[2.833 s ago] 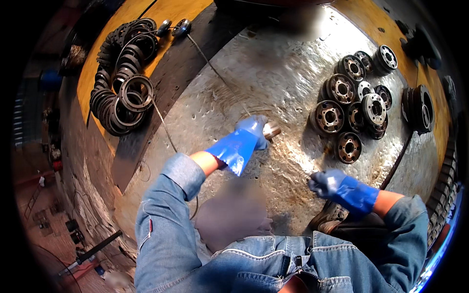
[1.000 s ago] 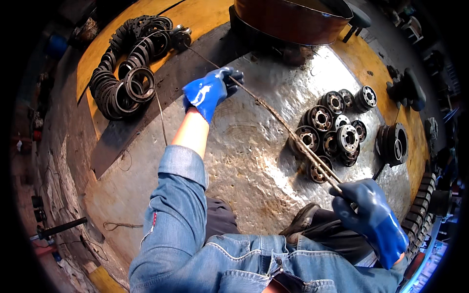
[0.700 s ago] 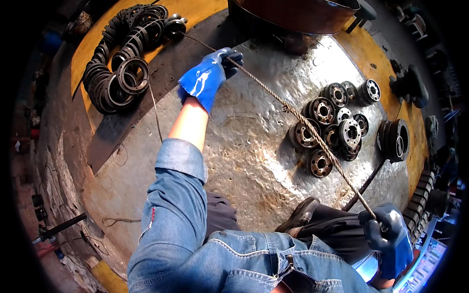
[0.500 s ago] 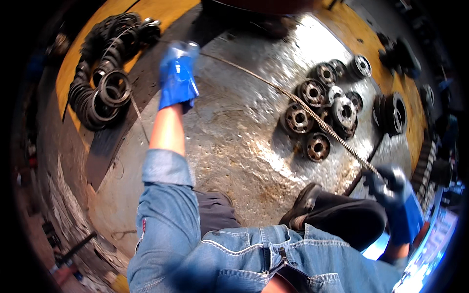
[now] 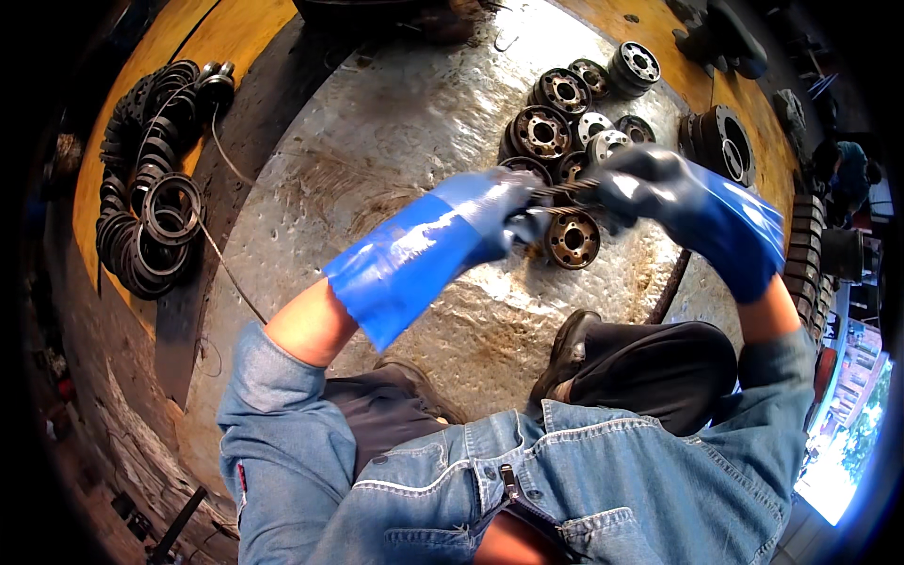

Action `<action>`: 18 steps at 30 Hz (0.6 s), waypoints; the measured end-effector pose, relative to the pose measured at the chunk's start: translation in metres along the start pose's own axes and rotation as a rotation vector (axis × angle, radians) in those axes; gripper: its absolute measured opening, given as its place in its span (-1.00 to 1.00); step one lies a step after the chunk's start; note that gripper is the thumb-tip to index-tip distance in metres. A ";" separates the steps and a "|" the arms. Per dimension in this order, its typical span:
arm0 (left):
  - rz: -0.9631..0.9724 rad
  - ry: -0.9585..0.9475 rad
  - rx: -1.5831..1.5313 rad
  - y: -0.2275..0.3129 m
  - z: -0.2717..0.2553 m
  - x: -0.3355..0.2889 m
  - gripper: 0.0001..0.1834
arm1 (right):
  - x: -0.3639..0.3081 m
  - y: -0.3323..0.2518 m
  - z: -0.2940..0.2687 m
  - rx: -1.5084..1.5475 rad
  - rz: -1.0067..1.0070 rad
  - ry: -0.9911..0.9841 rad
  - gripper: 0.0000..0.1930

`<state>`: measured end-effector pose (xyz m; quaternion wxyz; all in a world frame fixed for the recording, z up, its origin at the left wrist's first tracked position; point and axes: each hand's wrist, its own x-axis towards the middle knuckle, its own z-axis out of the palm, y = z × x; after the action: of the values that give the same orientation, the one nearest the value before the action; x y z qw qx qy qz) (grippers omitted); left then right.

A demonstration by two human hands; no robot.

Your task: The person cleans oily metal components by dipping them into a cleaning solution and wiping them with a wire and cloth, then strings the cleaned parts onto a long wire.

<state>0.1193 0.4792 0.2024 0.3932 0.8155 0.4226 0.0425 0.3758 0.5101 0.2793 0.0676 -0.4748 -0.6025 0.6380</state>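
Observation:
Both my hands wear long blue gloves with dark grey palms. My left hand (image 5: 499, 209) and my right hand (image 5: 642, 185) are close together in front of me, each closed on a twisted wire rope (image 5: 563, 188). A short doubled stretch of the rope shows between them. Just below and behind the hands lie several round metal hubs (image 5: 541, 133) with bolt holes, partly covered by the gloves. At the left, dark metal rings (image 5: 171, 209) are bunched in a curved row, and a thinner length of rope (image 5: 226, 268) runs from them toward my left elbow.
A worn metal plate (image 5: 377, 179) spreads beneath, edged by a dark band (image 5: 212, 250) at the left. A stack of larger rings (image 5: 727, 141) stands right of the hubs. A dark rounded object (image 5: 358, 8) sits at the far edge. My shoes (image 5: 567, 350) rest on the plate.
My hands were far apart with the rope stretched between them. Left has come right and nearer; right has come left and farther forward. They now meet over the hubs.

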 end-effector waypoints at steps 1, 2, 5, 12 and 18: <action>-0.151 -0.181 -0.194 -0.002 -0.006 0.006 -0.69 | 0.015 0.024 0.001 0.201 -0.031 0.032 -0.40; -0.213 -0.143 -0.419 -0.056 0.029 0.015 -0.74 | 0.047 0.046 0.001 0.330 0.007 0.129 -0.39; -0.345 0.017 -0.827 -0.133 0.067 -0.008 -0.82 | 0.098 0.090 0.024 -0.488 0.171 0.259 -0.44; -0.560 0.086 -0.774 -0.239 0.132 -0.084 -0.81 | 0.181 0.230 0.126 -1.331 -0.041 0.493 -0.48; -0.416 0.176 -0.177 -0.227 0.145 -0.075 -0.63 | 0.215 0.297 0.117 -1.253 0.280 0.861 -0.62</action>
<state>-0.0194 0.4126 -0.0308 0.4251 0.6666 0.6085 0.0682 0.3232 0.4907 -0.1018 -0.0668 -0.7022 -0.7062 -0.0604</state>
